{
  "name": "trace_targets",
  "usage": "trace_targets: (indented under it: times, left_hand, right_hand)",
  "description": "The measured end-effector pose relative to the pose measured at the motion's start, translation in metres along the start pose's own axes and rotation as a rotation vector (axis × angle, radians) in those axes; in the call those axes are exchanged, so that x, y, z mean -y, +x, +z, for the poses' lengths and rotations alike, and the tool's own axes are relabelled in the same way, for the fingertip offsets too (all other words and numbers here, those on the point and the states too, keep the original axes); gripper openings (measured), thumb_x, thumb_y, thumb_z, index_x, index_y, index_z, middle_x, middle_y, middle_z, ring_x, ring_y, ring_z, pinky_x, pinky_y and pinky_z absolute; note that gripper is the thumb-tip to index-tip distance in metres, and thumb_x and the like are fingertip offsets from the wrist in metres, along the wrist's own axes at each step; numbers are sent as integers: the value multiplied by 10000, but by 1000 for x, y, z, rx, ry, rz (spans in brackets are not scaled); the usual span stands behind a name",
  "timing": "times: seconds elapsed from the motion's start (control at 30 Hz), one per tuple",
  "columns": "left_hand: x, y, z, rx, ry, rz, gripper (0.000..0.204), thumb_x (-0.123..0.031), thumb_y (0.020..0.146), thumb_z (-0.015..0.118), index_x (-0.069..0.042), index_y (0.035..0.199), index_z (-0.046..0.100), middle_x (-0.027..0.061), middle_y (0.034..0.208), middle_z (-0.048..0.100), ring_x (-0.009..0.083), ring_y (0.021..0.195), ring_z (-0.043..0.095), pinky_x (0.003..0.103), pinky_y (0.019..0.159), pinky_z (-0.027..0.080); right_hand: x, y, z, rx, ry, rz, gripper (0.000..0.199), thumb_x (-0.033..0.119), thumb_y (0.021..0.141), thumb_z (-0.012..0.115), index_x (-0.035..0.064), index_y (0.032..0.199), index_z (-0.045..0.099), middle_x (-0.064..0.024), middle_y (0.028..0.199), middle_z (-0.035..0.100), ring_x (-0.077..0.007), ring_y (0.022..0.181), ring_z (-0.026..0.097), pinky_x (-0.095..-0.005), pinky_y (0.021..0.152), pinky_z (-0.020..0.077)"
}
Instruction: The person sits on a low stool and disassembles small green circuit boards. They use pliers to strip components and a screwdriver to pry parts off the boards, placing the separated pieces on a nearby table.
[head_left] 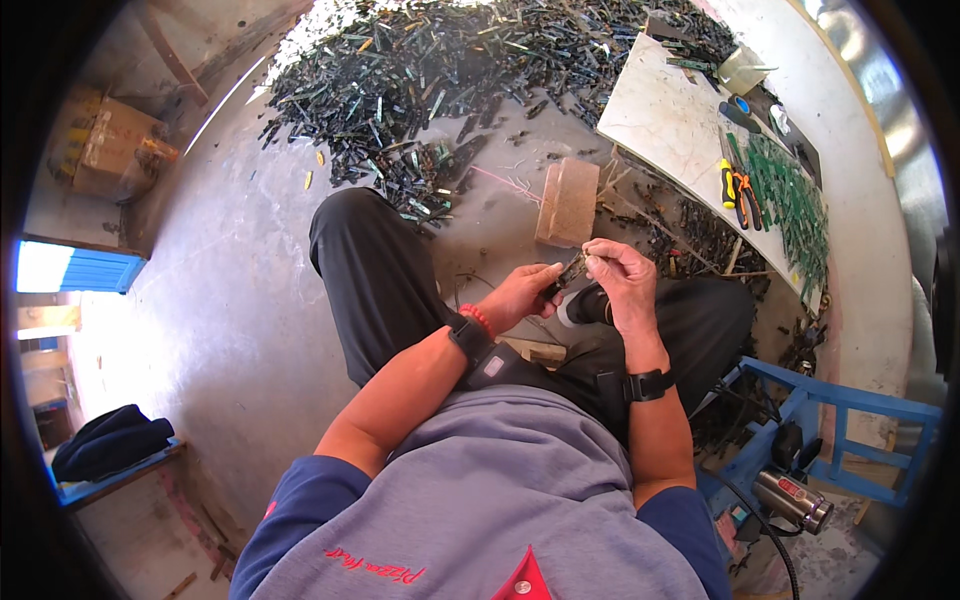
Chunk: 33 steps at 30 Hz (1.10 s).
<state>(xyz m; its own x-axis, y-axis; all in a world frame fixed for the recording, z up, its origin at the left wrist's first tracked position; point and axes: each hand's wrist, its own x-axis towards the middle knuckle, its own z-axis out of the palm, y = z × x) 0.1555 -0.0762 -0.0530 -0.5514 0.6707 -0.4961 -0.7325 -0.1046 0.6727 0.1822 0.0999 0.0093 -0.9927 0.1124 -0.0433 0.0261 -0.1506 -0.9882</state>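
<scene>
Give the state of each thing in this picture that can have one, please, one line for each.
Left hand: closed on one end of the small dark strip.
Right hand: closed on its other end.
Small dark strip: held between both hands, above the lap.
Block: standing upright on the floor.
Pliers: lying flat on the white board.

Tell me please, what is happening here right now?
A seated person holds a small dark strip-shaped piece between both hands: left hand and right hand, above the lap. A big pile of similar green and dark strips covers the floor ahead. On the white board at the right lie pliers and more green strips.
</scene>
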Motion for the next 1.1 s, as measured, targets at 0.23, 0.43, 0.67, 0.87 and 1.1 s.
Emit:
trace_targets:
  times: [0.23, 0.43, 0.67, 0.87, 1.1]
  left_hand:
    - [0, 1, 2, -8, -2, -12, 381, -385, 986, 422, -35, 974, 572, 32, 752, 575, 99, 637, 530, 238, 589, 446]
    - [-5, 0, 7, -37, 62, -44, 399, -389, 986, 413, -22, 970, 570, 35, 729, 568, 106, 615, 523, 230, 572, 432]
    - [-4, 2, 7, -26, 26, -72, 416, -402, 988, 402, -17, 973, 556, 37, 709, 560, 112, 598, 516, 238, 561, 426]
    - [-5, 1, 7, -5, -21, -81, 425, -423, 987, 391, -33, 953, 556, 31, 701, 558, 115, 581, 507, 242, 549, 412]
    - [-10, -6, 12, 0, 23, -44, 436, -432, 987, 376, -39, 951, 562, 23, 681, 552, 117, 568, 499, 252, 550, 399]
  right_hand:
    - [1, 0, 0, 16, -18, 0, 116, -18, 823, 658, -26, 939, 656, -38, 954, 648, -59, 760, 562, -190, 680, 476]
    - [-12, 5, -7, -51, 35, 51, 122, 10, 845, 639, -8, 964, 655, -39, 936, 659, -72, 728, 567, -213, 659, 487]
    - [-26, 10, -14, -76, 143, 123, 127, 31, 877, 600, 18, 992, 651, -48, 969, 663, -73, 710, 553, -219, 646, 476]
    - [-27, 11, -13, -69, 222, 159, 137, 35, 890, 573, 30, 1006, 645, -60, 995, 668, -74, 733, 561, -217, 648, 470]
    - [-32, 11, -12, -65, 243, 182, 149, 27, 892, 553, 31, 1011, 642, -58, 982, 669, -76, 750, 573, -218, 652, 480]
